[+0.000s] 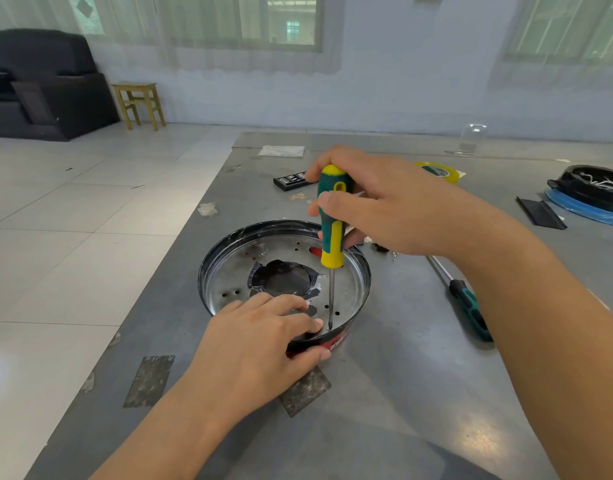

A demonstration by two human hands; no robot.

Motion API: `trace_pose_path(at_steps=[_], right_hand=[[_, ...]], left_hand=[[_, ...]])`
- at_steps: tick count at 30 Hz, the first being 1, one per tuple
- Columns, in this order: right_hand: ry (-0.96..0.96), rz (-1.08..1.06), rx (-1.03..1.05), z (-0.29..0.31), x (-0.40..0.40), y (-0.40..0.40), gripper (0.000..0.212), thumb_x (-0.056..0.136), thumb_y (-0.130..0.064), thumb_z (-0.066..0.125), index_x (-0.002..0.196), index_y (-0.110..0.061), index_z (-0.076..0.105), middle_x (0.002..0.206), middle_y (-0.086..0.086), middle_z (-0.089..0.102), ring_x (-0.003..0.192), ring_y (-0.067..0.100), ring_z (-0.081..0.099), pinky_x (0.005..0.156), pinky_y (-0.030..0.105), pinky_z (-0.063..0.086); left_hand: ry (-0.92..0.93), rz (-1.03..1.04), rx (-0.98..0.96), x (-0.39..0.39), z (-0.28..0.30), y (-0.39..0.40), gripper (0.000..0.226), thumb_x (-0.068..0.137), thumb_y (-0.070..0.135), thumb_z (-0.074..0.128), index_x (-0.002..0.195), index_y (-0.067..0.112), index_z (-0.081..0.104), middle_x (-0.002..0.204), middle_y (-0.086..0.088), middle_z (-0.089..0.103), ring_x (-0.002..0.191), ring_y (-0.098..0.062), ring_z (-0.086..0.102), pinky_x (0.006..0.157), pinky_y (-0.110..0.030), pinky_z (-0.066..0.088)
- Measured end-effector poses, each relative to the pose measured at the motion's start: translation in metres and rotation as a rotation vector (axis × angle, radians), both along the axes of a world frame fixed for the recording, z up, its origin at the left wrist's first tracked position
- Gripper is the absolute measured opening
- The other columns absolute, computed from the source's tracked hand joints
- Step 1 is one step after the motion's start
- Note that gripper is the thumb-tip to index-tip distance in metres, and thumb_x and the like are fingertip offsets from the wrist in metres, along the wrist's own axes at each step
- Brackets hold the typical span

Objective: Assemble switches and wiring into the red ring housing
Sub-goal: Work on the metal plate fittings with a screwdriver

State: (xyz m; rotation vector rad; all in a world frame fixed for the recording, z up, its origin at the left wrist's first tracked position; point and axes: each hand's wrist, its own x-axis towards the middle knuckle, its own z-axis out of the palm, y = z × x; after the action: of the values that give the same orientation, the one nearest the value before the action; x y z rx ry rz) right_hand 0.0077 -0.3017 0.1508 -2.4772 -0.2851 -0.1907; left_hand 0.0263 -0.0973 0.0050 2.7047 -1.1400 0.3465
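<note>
The right hand [377,206] has its fingers curled tight around the green and yellow handle of a screwdriver [331,223], held nearly upright. Its thin metal shaft runs straight down, and the tip meets the shiny metal floor of the red ring housing [336,341] just inside the near rim. The left hand [263,337] lies over that same near rim, fingers straight and close together on the metal floor just left of the tip, thumb pressed against the red outer wall. The housing sits on a grey table [384,410] between the two hands, with a dark round opening at its centre. A second screwdriver [466,299] lies flat on the table to the right. Further back are a yellow tape roll [440,171] and a black bit case [291,180].
</note>
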Motion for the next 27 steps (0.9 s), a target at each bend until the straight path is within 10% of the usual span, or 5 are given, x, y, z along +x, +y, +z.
trace_pose_path(at_steps=[12,16,18,27], right_hand=[[-0.49,-0.389,-0.155,-0.031,0.009,0.008,0.042,0.091,-0.059,0.056,0.083,-0.02,0.044,0.056,0.0,0.052,0.056,0.019,0.052,0.049,0.031,0.04],[-0.284,-0.078,0.073,-0.029,0.01,0.001,0.016,0.102,-0.04,0.056,0.117,-0.035,0.057,0.092,-0.003,0.07,0.078,0.011,0.071,0.071,0.036,0.059],[-0.161,0.149,0.251,-0.025,0.005,-0.004,0.04,0.105,-0.024,0.055,0.142,-0.039,0.048,0.118,-0.002,0.067,0.093,0.017,0.076,0.082,0.03,0.061],[-0.035,0.167,0.201,-0.01,-0.004,-0.015,0.027,0.107,-0.024,0.051,0.13,-0.034,0.059,0.109,0.0,0.073,0.093,0.016,0.077,0.078,0.033,0.064]], left_hand=[[-0.04,-0.015,-0.024,0.001,-0.002,0.0,0.051,0.086,0.074,0.043,0.103,0.045,0.081,0.115,0.022,0.074,0.093,-0.01,0.073,0.066,-0.031,0.056],[-0.017,-0.015,-0.027,0.001,-0.002,0.0,0.051,0.087,0.075,0.043,0.105,0.045,0.08,0.116,0.022,0.074,0.094,-0.009,0.072,0.067,-0.031,0.055],[-0.024,-0.016,-0.025,0.002,-0.003,0.001,0.051,0.087,0.075,0.043,0.106,0.045,0.08,0.116,0.022,0.074,0.094,-0.009,0.071,0.066,-0.031,0.055],[-0.015,-0.016,-0.021,0.001,-0.002,0.001,0.052,0.087,0.075,0.042,0.109,0.047,0.079,0.119,0.022,0.073,0.1,-0.008,0.071,0.069,-0.031,0.056]])
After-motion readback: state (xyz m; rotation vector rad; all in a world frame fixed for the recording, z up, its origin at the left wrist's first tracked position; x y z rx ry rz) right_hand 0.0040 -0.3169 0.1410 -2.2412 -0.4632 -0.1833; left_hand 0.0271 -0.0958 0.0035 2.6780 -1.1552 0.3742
